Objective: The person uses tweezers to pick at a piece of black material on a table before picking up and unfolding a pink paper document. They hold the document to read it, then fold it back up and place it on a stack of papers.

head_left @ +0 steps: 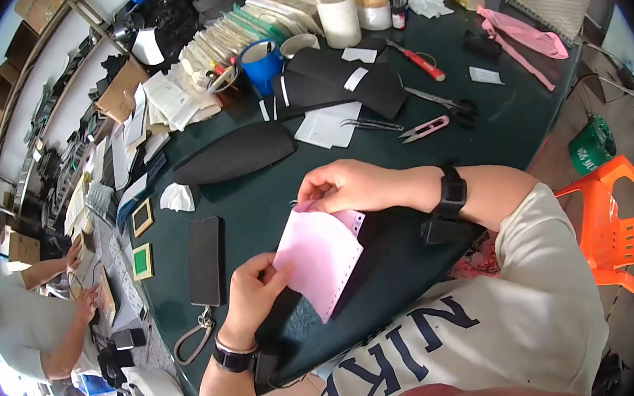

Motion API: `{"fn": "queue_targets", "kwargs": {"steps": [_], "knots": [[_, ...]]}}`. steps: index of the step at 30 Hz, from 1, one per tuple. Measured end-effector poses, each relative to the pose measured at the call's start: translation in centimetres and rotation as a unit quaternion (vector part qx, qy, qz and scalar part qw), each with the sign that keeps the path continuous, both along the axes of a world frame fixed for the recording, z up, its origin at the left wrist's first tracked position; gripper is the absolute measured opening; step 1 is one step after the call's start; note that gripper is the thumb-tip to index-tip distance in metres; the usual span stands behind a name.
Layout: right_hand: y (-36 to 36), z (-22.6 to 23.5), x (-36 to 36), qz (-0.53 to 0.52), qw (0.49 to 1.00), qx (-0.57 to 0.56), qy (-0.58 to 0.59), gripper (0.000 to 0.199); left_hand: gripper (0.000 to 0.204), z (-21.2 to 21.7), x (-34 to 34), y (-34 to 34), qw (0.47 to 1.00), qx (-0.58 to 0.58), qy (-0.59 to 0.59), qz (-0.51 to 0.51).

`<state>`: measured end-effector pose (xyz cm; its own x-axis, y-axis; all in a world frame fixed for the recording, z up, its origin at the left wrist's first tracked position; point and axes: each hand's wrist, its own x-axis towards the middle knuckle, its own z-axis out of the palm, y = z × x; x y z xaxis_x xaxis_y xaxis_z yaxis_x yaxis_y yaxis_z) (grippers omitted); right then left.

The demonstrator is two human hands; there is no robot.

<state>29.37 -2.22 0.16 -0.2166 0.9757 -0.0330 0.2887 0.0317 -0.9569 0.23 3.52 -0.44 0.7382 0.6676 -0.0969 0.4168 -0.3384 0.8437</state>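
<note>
A pink sheet of paper with a perforated edge strip (322, 258) is held up over the dark green table (256, 204). My left hand (253, 290) pinches its lower left corner. My right hand (354, 186) grips its top edge, fingers closed on the paper. Both wrists carry black watches. Under the sheet lies a black fabric piece (384, 245).
A black phone with a strap (206, 260) lies left of my hands. Farther back are black fabric pieces (235, 154), scissors (442, 101), pink thread snips (424, 129), a blue tape roll (263, 63), stacked papers, and an orange plastic chair (617, 224). Another person sits at far left (28, 321).
</note>
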Motion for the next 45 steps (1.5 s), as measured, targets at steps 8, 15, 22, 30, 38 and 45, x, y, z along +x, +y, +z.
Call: {"fn": "queue_targets", "kwargs": {"steps": [8,15,22,30,38,45], "knots": [[6.8,5.0,16.7,-0.235,0.951,0.085,-0.182,0.021,0.016,0.0,0.6,1.1,0.976,-0.121,-0.095,0.157],[11.5,5.8,36.0,-0.503,0.743,0.183,-0.401,0.021,0.021,-0.8,0.3,1.7,0.949,-0.194,-0.132,0.212],[15.0,4.4,37.9,-0.529,0.692,0.194,-0.451,0.02,0.017,-0.7,-0.1,2.0,0.92,-0.258,-0.174,0.238],[15.2,4.2,36.5,-0.391,0.501,0.255,-0.729,0.009,0.016,-0.5,-0.3,2.2,0.913,-0.271,-0.175,0.248],[14.5,4.2,36.2,-0.364,0.512,0.314,-0.712,0.008,0.022,-0.5,-0.1,2.2,0.917,-0.272,-0.166,0.241],[15.7,4.3,37.9,-0.492,0.627,0.207,-0.568,0.019,0.029,-0.5,-0.4,2.3,0.914,-0.29,-0.178,0.221]]}}
